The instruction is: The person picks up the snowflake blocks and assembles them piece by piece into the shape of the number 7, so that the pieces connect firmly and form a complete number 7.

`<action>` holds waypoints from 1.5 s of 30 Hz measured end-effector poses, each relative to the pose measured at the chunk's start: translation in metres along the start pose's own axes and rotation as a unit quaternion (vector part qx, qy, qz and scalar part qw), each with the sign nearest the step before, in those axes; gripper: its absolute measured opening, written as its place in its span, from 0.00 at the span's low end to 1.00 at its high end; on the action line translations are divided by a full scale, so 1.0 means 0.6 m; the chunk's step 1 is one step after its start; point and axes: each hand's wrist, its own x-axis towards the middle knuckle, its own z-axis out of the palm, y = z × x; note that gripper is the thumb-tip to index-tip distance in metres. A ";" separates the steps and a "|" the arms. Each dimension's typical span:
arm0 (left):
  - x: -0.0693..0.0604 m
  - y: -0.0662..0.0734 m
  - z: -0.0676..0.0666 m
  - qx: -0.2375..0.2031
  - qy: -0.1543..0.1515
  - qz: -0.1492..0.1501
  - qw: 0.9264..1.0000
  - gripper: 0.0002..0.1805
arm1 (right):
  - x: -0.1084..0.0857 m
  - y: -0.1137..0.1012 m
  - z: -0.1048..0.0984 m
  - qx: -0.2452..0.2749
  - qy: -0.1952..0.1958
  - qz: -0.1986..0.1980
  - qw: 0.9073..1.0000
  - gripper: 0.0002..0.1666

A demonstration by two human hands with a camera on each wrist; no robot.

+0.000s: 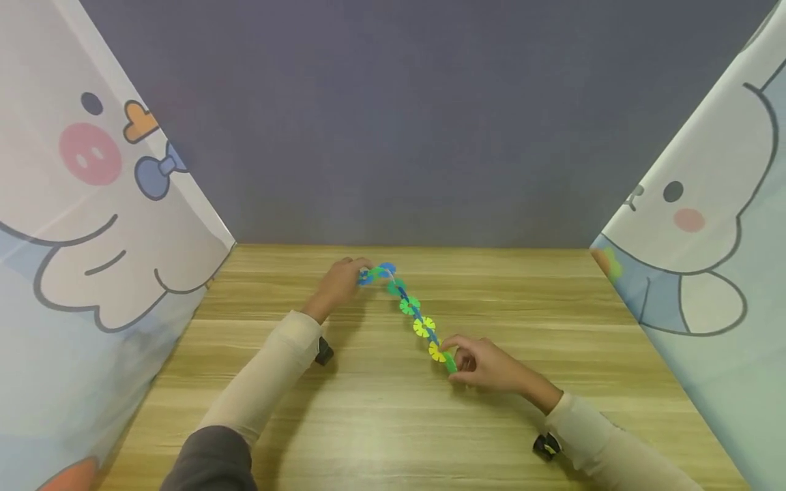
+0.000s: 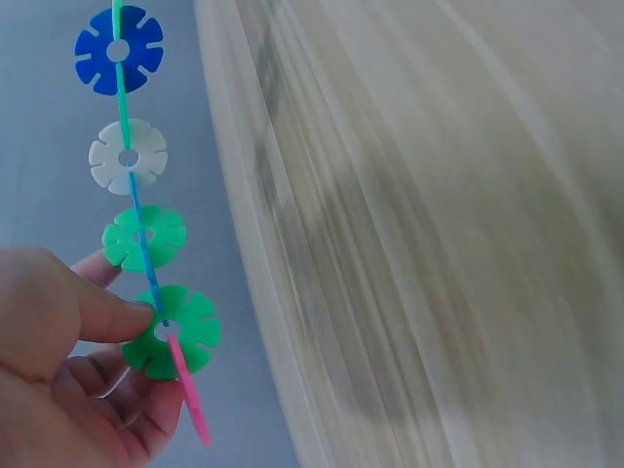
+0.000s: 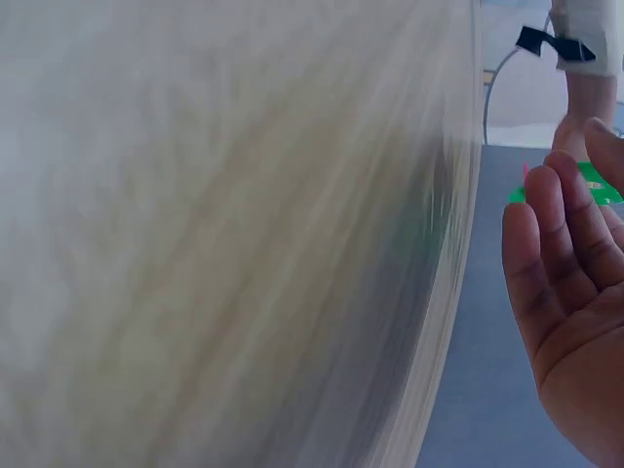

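A chain of slotted plastic snowflake discs (image 1: pixel 409 305) stretches between the hands, bending near its far left end. In the head view, blue, green and yellow discs show along it. My left hand (image 1: pixel 340 283) holds the far end. Its thumb and fingers pinch a green disc (image 2: pixel 200 331) in the left wrist view, with a pink disc (image 2: pixel 189 390) below and a white disc (image 2: pixel 129 156) and blue disc (image 2: pixel 119 49) above. My right hand (image 1: pixel 491 366) pinches the green disc (image 1: pixel 451 362) at the near end between thumb and fingers; in the right wrist view its fingers partly hide the green pieces.
The wood-grain table (image 1: pixel 368 423) lies under both hands. A dark grey panel (image 1: pixel 393 123) rises behind it, and cloths printed with cartoon animals hang at the left (image 1: pixel 80 225) and right (image 1: pixel 706 232). Black straps sit near both sleeve cuffs.
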 end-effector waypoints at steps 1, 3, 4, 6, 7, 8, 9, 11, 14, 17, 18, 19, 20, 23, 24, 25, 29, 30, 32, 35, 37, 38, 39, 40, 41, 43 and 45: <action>0.005 0.002 0.003 0.000 0.001 0.001 1.000 0.26 | 0.000 -0.002 0.002 0.000 -0.005 0.001 1.000 0.26; 0.015 0.006 0.009 -0.002 0.001 0.001 1.000 0.24 | 0.000 -0.005 0.007 0.001 -0.015 0.003 1.000 0.27; 0.020 0.009 0.012 -0.001 -0.001 0.001 1.000 0.23 | 0.001 -0.007 0.009 0.003 -0.020 0.004 1.000 0.27; 0.029 0.014 0.017 0.004 -0.007 -0.002 1.000 0.20 | 0.003 -0.010 0.014 0.007 -0.029 0.005 1.000 0.28; 0.033 0.017 0.019 0.004 -0.010 -0.003 1.000 0.20 | 0.004 -0.012 0.017 0.008 -0.032 0.005 0.999 0.28; 0.037 0.019 0.022 0.008 -0.014 -0.005 1.000 0.20 | 0.006 -0.013 0.020 0.010 -0.034 0.008 0.999 0.28; 0.041 0.022 0.024 0.012 -0.017 -0.005 1.000 0.20 | 0.007 -0.014 0.023 0.011 -0.034 0.009 0.999 0.29; 0.048 0.027 0.029 0.019 -0.022 -0.008 1.000 0.21 | 0.009 -0.017 0.030 0.012 -0.033 0.013 0.999 0.28; 0.056 0.034 0.036 0.025 -0.023 -0.008 0.999 0.23 | 0.011 -0.021 0.042 0.017 -0.029 0.028 0.999 0.28; 0.061 0.038 0.043 0.020 -0.021 -0.011 1.000 0.23 | 0.013 -0.026 0.053 0.021 -0.022 0.040 0.999 0.28; 0.063 0.038 0.045 0.021 -0.020 -0.011 1.000 0.22 | 0.013 -0.026 0.057 0.022 -0.019 0.046 0.999 0.28; 0.065 0.039 0.048 0.020 -0.019 -0.011 1.000 0.22 | 0.014 -0.027 0.061 0.022 -0.016 0.050 0.998 0.29; 0.067 0.040 0.051 0.022 -0.019 -0.011 1.000 0.22 | 0.015 -0.028 0.064 0.022 -0.014 0.053 0.998 0.28; 0.073 0.041 0.060 0.031 -0.014 -0.003 0.999 0.23 | 0.016 -0.030 0.072 0.030 -0.009 0.060 0.998 0.28; 0.075 0.042 0.063 0.031 -0.014 -0.003 0.999 0.24 | 0.017 -0.031 0.074 0.032 -0.008 0.060 0.998 0.27; 0.076 0.043 0.065 0.030 -0.016 -0.002 0.999 0.24 | 0.017 -0.032 0.076 0.035 -0.009 0.060 0.998 0.27; 0.078 0.047 0.074 0.024 -0.021 0.001 0.999 0.23 | 0.017 -0.032 0.082 0.035 -0.011 0.064 0.997 0.26; 0.078 0.048 0.076 0.024 -0.024 0.000 0.999 0.23 | 0.017 -0.031 0.084 0.034 -0.011 0.068 0.997 0.26; 0.079 0.048 0.081 0.025 -0.026 0.000 0.999 0.22 | 0.017 -0.029 0.086 0.033 -0.011 0.075 0.997 0.25; 0.080 0.046 0.089 0.025 -0.030 -0.002 0.999 0.21 | 0.017 -0.027 0.088 0.035 -0.011 0.080 0.996 0.25; 0.081 0.045 0.092 0.025 -0.037 -0.005 0.999 0.21 | 0.017 -0.026 0.088 0.035 -0.011 0.082 0.996 0.24; 0.081 0.044 0.094 0.027 -0.041 -0.006 0.999 0.21 | 0.017 -0.025 0.088 0.034 -0.011 0.084 0.996 0.24; 0.081 0.044 0.095 0.030 -0.043 -0.006 0.999 0.21 | 0.017 -0.025 0.088 0.033 -0.012 0.086 0.996 0.24; 0.081 0.044 0.096 0.031 -0.045 -0.007 0.998 0.21 | 0.017 -0.024 0.087 0.031 -0.012 0.087 0.996 0.24; 0.082 0.043 0.097 0.033 -0.047 -0.008 0.998 0.22 | 0.017 -0.024 0.087 0.030 -0.012 0.090 0.995 0.23; 0.082 0.043 0.098 0.037 -0.047 -0.008 0.998 0.22 | 0.017 -0.023 0.086 0.028 -0.012 0.096 0.995 0.24; 0.083 0.044 0.098 0.038 -0.046 -0.008 0.998 0.23 | 0.017 -0.023 0.085 0.029 -0.012 0.098 0.995 0.24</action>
